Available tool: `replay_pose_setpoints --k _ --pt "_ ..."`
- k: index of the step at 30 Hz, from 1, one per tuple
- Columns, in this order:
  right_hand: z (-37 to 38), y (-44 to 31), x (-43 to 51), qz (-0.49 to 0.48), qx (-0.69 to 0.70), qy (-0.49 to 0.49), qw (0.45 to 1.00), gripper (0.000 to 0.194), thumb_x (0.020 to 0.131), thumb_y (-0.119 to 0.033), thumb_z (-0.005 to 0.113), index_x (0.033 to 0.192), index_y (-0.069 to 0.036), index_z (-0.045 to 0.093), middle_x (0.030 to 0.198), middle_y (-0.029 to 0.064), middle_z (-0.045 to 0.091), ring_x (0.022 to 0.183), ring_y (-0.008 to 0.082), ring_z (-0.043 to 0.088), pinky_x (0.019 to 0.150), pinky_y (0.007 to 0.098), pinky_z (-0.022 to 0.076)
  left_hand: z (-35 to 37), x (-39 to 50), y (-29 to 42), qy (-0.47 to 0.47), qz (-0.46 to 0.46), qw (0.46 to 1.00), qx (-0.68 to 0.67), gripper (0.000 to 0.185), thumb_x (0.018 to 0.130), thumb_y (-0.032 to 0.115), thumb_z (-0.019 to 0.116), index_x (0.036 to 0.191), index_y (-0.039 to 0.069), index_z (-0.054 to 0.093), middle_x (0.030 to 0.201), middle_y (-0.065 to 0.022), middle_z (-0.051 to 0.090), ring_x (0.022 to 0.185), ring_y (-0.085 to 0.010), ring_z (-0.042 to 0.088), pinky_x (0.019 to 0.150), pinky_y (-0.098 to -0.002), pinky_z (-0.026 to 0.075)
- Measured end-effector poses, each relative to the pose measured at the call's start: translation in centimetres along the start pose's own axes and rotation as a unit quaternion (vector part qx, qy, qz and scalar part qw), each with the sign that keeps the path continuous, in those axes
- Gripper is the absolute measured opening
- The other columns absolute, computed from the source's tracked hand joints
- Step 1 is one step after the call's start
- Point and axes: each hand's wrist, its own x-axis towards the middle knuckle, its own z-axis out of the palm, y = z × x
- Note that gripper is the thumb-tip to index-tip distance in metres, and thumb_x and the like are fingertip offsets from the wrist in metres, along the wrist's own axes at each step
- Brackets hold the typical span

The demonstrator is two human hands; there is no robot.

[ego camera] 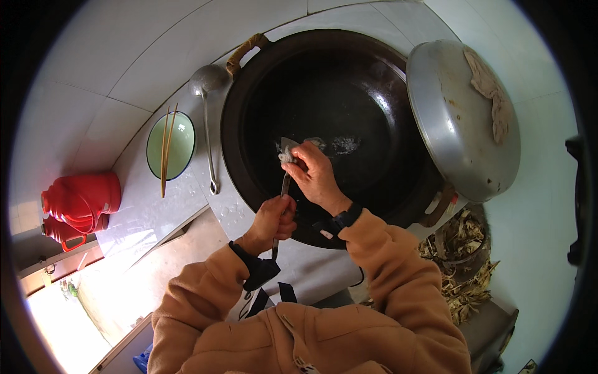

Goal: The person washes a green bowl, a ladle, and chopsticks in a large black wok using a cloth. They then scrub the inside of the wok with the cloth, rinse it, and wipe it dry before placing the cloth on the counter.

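My left hand (274, 220) grips the long metal handle (285, 186) of a spatula, which slants up over the near side of a large dark wok (236, 154). At the spatula's metal blade (288, 142), my right hand (317, 175) pinches a greyish wad (287, 155), a scrubber or a rag, against the metal. My right fingers cover part of the blade. Below the hands, the wok's bottom looks wet, with a pale glinting patch (345, 145) to the right of the blade.
A metal ladle (209, 140) lies left of the wok, beside a green bowl (180, 152) with chopsticks (166, 149) across it. Red thermos flasks (91, 194) stand farther left. A metal lid (448, 121) bearing a cloth (488, 89) leans at the right, above dry husks (460, 238).
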Motion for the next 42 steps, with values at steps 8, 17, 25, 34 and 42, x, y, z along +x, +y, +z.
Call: replay_pose_setpoints --k 8,17,25,34,42 --pt "-1.6 5.3 2.7 0.064 -0.081 0.038 0.994 0.019 0.081 -0.012 0.065 0.095 -0.002 0.057 0.077 0.0097 0.060 0.067 0.0166 0.057 0.062 0.0292 0.0467 0.0 -3.1 -0.2 0.003 0.034 0.997 0.070 0.026 0.097 0.033 0.041 0.084 0.010 0.042 0.058 0.0042 0.025 0.045 -0.0055 0.024 0.039 -0.0212 0.018" --pt "-7.1 12.5 -0.8 0.202 -0.348 -0.238 0.884 0.023 0.079 -0.021 0.066 0.095 -0.006 0.061 0.095 0.0147 0.062 0.089 0.0309 0.060 0.077 0.0383 0.0480 -7.3 -7.7 7.6 0.308 0.289 0.902 0.092 0.031 0.092 0.016 0.047 0.118 0.002 0.042 0.066 0.0060 0.032 0.053 -0.0025 0.029 0.044 -0.0168 0.021" --pt "-6.8 15.0 -2.3 0.276 -0.325 -0.267 0.864 0.023 0.079 -0.019 0.065 0.098 -0.008 0.061 0.101 0.0160 0.060 0.095 0.0336 0.059 0.082 0.0401 0.0475 -11.3 -7.0 9.8 0.334 0.251 0.885 0.204 0.009 0.086 0.012 0.050 0.094 0.007 0.050 0.071 0.0037 0.038 0.056 -0.0045 0.035 0.045 -0.0184 0.028" --pt "-6.4 17.3 -0.8 0.276 -0.482 -0.096 0.826 0.044 0.080 -0.030 0.061 0.119 -0.012 0.052 0.115 0.0146 0.053 0.106 0.0353 0.052 0.088 0.0445 0.0445 -14.5 -9.0 12.0 0.286 0.263 0.881 0.271 0.058 0.086 0.019 0.057 0.138 0.010 0.032 0.102 -0.0098 0.058 0.092 -0.0177 0.056 0.075 -0.0315 0.047" --pt "-2.5 20.3 1.6 0.285 -0.439 -0.199 0.828 0.047 0.077 -0.024 0.063 0.122 -0.018 0.051 0.122 0.0178 0.048 0.109 0.0368 0.049 0.092 0.0435 0.0427 -13.0 -12.3 8.7 0.394 0.361 0.754 0.381 0.029 0.087 0.011 0.051 0.114 0.001 0.054 0.103 -0.0076 0.058 0.090 -0.0148 0.055 0.076 -0.0266 0.046"
